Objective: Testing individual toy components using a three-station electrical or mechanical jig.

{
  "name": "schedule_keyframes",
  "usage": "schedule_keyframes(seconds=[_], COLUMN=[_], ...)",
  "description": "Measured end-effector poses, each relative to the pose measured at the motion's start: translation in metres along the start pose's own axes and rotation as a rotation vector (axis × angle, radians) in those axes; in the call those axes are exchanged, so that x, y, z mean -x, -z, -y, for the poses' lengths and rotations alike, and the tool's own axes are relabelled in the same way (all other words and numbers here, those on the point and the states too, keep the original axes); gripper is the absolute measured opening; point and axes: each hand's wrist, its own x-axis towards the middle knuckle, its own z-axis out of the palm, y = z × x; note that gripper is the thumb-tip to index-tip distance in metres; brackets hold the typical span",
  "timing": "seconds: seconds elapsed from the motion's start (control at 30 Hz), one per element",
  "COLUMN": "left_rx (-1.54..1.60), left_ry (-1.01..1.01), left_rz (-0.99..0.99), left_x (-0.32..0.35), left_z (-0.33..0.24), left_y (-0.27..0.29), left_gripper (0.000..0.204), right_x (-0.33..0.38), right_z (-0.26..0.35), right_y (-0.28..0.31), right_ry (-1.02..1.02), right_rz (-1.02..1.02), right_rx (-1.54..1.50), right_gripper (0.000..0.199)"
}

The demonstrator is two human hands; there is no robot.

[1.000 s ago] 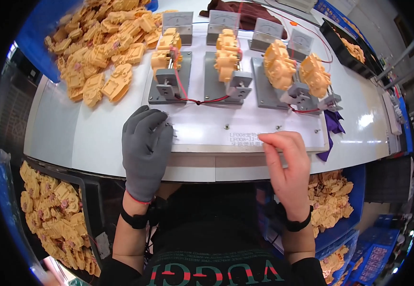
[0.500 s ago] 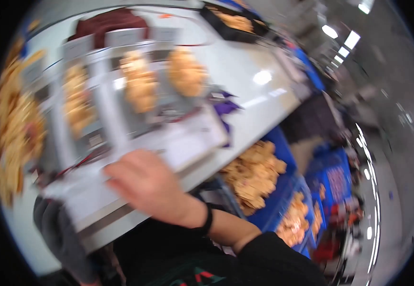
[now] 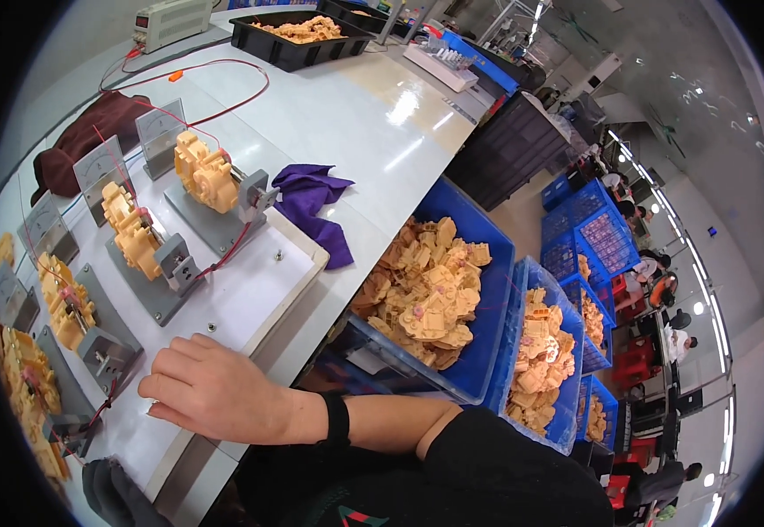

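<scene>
Two hands show at the near edge of the bench (image 3: 373,105): the right hand (image 3: 210,391), bare with a black band (image 3: 339,418) at the wrist, lies palm down with its fingers spread flat on the white base plate (image 3: 250,294), gripping nothing, while the left hand (image 3: 118,494), in a dark grey glove, sits at the plate's near left corner, only partly in view, so I cannot tell whether it is open or closed on anything. Just beyond the right hand's fingertips, a row of grey metal fixtures (image 3: 175,263) runs along the plate, each carrying a yellow plastic gear assembly (image 3: 204,174) and wired with thin red leads (image 3: 224,255), and each backed by a small upright grey meter panel (image 3: 160,132). A purple cloth (image 3: 316,202) lies crumpled by the plate's right corner, and a dark red cloth (image 3: 92,132) lies behind the panels. At the bench's far edge stand a black tray (image 3: 298,53) of yellow parts and a pale power supply box (image 3: 171,19). Off the bench's right edge, below it, blue bins (image 3: 487,290) hold heaps of the same yellow parts (image 3: 426,290). Other people sit far off at the right.
</scene>
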Motion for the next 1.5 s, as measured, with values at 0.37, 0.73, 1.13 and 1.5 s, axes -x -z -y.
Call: schedule_keyframes(seconds=[0.37,0.73,1.13,1.5], left_rx=[-0.108,-0.115,-0.083,0.008], left_ry=[-0.033,0.226,0.086,0.010], left_rz=[-0.001,-0.017,-0.166,-0.193], left_x=[0.000,0.026,0.010,0.004], left_z=[0.003,0.059,0.013,0.015], left_y=[-0.001,0.006,-0.007,-0.002], left_gripper=[0.024,0.014,0.013,0.011], right_x=[-0.001,-0.007,0.008,0.007], right_z=[0.002,0.004,0.000,0.003], right_y=[0.006,0.003,0.016,0.016], right_ry=[-0.028,-0.027,-0.324,-0.344], right_rz=[-0.049,-0.121,0.067,0.061], right_rx=[-0.044,-0.233,-0.373,-0.354], right_gripper=[0.026,0.013,0.009,0.009])
